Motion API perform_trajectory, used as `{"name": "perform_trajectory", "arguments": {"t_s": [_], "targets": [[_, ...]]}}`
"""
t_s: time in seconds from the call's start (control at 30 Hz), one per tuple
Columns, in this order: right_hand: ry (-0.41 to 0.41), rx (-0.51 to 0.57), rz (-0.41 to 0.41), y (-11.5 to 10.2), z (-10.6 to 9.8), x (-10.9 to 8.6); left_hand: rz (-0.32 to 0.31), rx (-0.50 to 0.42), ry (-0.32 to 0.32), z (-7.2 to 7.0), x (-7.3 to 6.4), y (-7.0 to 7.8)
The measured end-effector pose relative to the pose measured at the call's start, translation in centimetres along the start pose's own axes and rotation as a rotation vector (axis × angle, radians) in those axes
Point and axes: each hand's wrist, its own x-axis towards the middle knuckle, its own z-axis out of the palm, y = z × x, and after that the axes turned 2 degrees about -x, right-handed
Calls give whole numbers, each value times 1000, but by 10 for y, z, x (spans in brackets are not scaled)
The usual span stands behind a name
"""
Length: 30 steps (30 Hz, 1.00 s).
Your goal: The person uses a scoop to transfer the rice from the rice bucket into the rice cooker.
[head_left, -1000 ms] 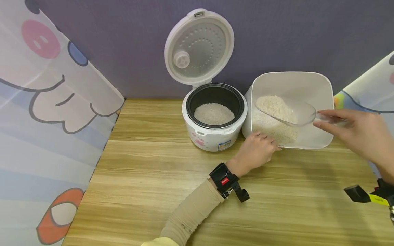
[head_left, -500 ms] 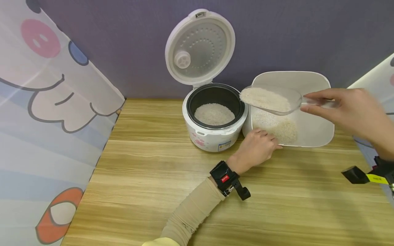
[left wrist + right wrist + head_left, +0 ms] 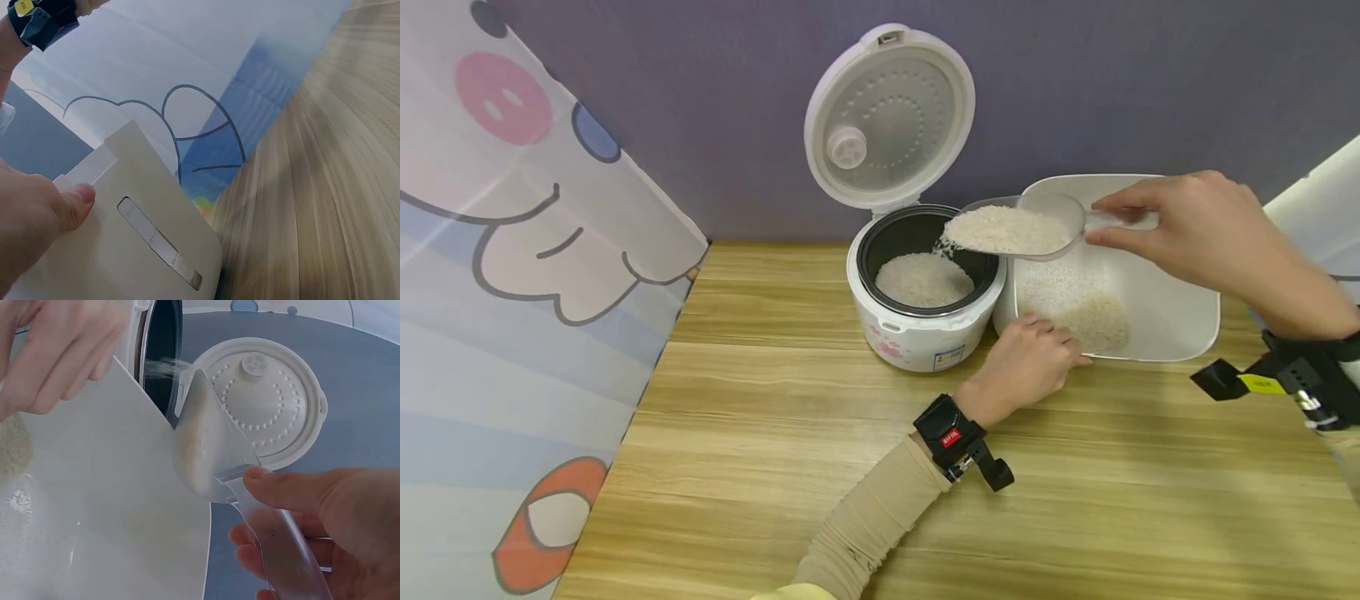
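My right hand (image 3: 1198, 229) grips the handle of a clear plastic scoop (image 3: 272, 537) heaped with white rice (image 3: 1011, 231). The scoop's tip reaches over the right rim of the rice cooker (image 3: 898, 337), and grains spill from it into the dark inner pot (image 3: 917, 223). A mound of rice (image 3: 925, 281) lies in that pot. With fingers over the front rim, my left hand (image 3: 1026, 358) holds the white rice bin (image 3: 1172, 308). The left thumb (image 3: 78, 203) presses the bin's outer wall, above a narrow window strip, in the left wrist view. More rice (image 3: 1093, 321) lies in the bin.
The cooker's lid (image 3: 891, 117) stands raised behind the pot, near the grey-purple back wall (image 3: 700, 108). Bin and cooker sit side by side on the wood-grain table (image 3: 760, 433). A cartoon-printed curtain (image 3: 542, 275) borders the left side.
My right hand has lifted the loaded scoop out of the bin and moved it left to the cooker, where rice now falls from the tip. The left hand has stayed at the bin's rim.
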Motion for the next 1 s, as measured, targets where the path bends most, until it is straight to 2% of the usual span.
{"name": "perform_trajectory", "arguments": {"t_s": [0.23, 0.43, 0.83, 1.0], "targets": [[20, -56, -15, -12, -4, 3, 0, 9, -20, -2, 0, 0], [85, -88, -52, -20, -1, 5, 1, 10, -3, -2, -1, 0], [199, -132, -143, -34, 7, 4, 2, -7, -60, -4, 1, 1], [266, -138, -196, -36, 12, 3, -4, -5, -55, -4, 2, 2]]}}
